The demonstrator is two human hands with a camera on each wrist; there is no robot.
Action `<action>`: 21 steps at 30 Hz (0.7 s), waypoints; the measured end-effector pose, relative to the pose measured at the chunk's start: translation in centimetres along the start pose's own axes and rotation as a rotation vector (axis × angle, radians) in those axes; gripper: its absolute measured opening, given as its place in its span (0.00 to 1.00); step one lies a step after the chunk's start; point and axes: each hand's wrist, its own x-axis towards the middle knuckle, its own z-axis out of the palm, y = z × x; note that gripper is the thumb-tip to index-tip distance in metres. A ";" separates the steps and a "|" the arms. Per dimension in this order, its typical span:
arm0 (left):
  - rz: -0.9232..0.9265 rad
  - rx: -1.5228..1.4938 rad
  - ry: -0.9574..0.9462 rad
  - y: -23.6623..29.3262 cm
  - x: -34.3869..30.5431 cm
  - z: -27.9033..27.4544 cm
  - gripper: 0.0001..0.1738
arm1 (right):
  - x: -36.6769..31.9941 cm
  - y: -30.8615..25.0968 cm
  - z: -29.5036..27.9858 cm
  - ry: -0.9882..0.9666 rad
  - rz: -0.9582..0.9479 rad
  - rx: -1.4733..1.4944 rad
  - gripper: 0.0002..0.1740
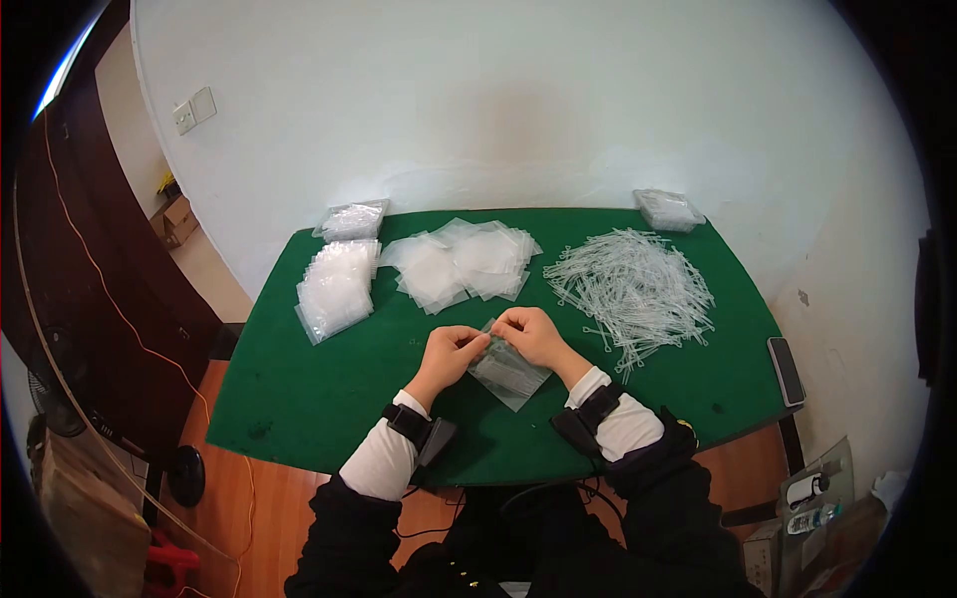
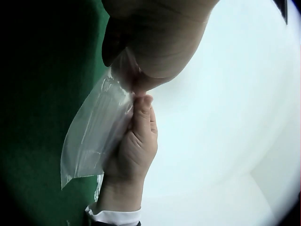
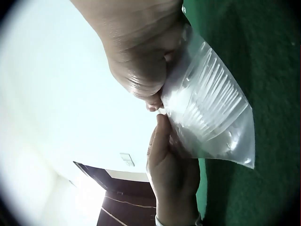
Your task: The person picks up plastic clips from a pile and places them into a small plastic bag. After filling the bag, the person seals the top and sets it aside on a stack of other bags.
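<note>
Both hands meet at the top edge of a clear plastic bag (image 1: 510,377) near the table's front edge. My left hand (image 1: 448,354) pinches its left top corner between thumb and fingers. On the other corner my right hand (image 1: 534,336) pinches the same edge, the thumbs close together. Slim clear plastic pieces lie side by side inside the bag (image 3: 211,101), as the right wrist view shows. In the left wrist view the bag (image 2: 91,136) hangs down from the fingertips over the green cloth. The fingers behind the film are partly hidden.
A heap of thin clear plastic sticks with looped ends (image 1: 638,289) lies right. Flat empty-looking bags (image 1: 464,261) spread at the middle back. Fanned filled bags (image 1: 339,289) lie left, with bag stacks (image 1: 354,219) behind. A phone-like device (image 1: 786,371) sits on the right edge.
</note>
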 end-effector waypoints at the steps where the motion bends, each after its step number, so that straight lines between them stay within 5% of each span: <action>1: -0.010 -0.008 0.002 0.0 0.0 0.0 0.12 | 0.0 -0.1 -0.1 0.011 -0.008 -0.018 0.09; 14: -0.005 0.065 -0.027 -0.3 0.1 -0.3 0.11 | 0.0 -1.3 -2.6 0.011 0.222 0.018 0.08; 17: 0.040 0.159 0.001 -0.3 0.1 -0.2 0.11 | 0.3 -1.9 -2.6 0.188 -0.150 -0.420 0.06; 21: 0.153 0.314 0.044 -0.1 -0.1 0.1 0.09 | 0.2 -2.5 -1.1 0.034 -0.507 -0.659 0.06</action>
